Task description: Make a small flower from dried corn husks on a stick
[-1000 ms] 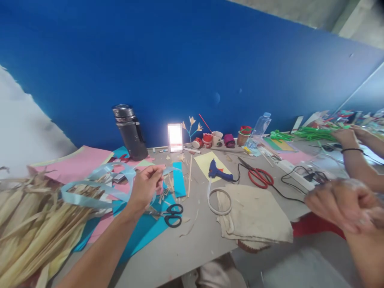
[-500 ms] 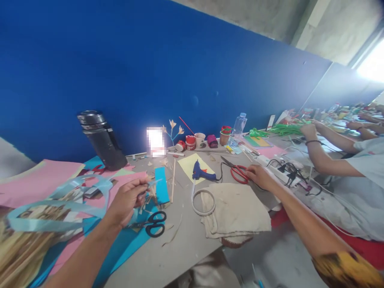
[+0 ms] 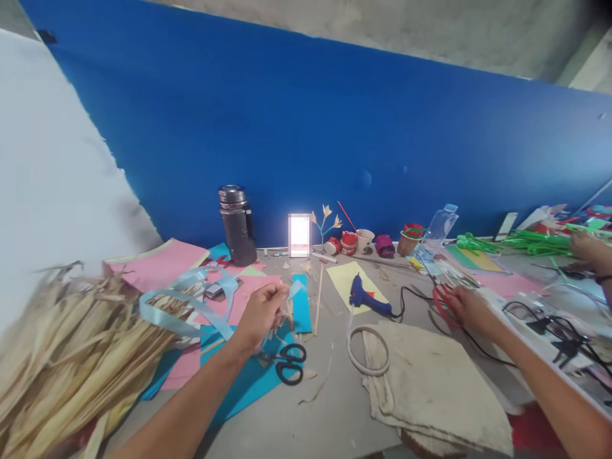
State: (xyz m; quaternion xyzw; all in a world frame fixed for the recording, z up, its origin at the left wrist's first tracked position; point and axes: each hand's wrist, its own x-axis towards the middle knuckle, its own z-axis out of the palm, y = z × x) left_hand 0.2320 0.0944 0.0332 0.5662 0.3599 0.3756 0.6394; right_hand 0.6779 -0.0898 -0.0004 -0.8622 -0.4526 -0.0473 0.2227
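Observation:
My left hand [image 3: 262, 312] pinches the end of a shiny light blue ribbon [image 3: 165, 310], whose loops lie to its left; a pointed tip shows beyond the fingers. My right hand [image 3: 473, 311] grips the red handles of a pair of scissors [image 3: 444, 306], raised and tilted, with the blades hard to make out. Below my left hand lie black-handled scissors [image 3: 289, 364] on blue paper. Between the hands rest a blue glue gun [image 3: 366, 295] on yellow paper and a coiled pale strip [image 3: 351, 350].
Dried corn husks [image 3: 95, 357] are heaped at left. A dark thermos [image 3: 238, 226], husk flowers [image 3: 326, 217], a paper cup [image 3: 365, 240] and a plastic bottle [image 3: 440, 226] stand along the blue wall. Folded cloth [image 3: 430, 376] lies in front; a power strip [image 3: 521, 325] and another person's hand [image 3: 590, 252] are at right.
The view has swung left. My right hand has lifted the red-handled scissors and drawn them right, away from the glue gun. My left hand still pinches the ribbon.

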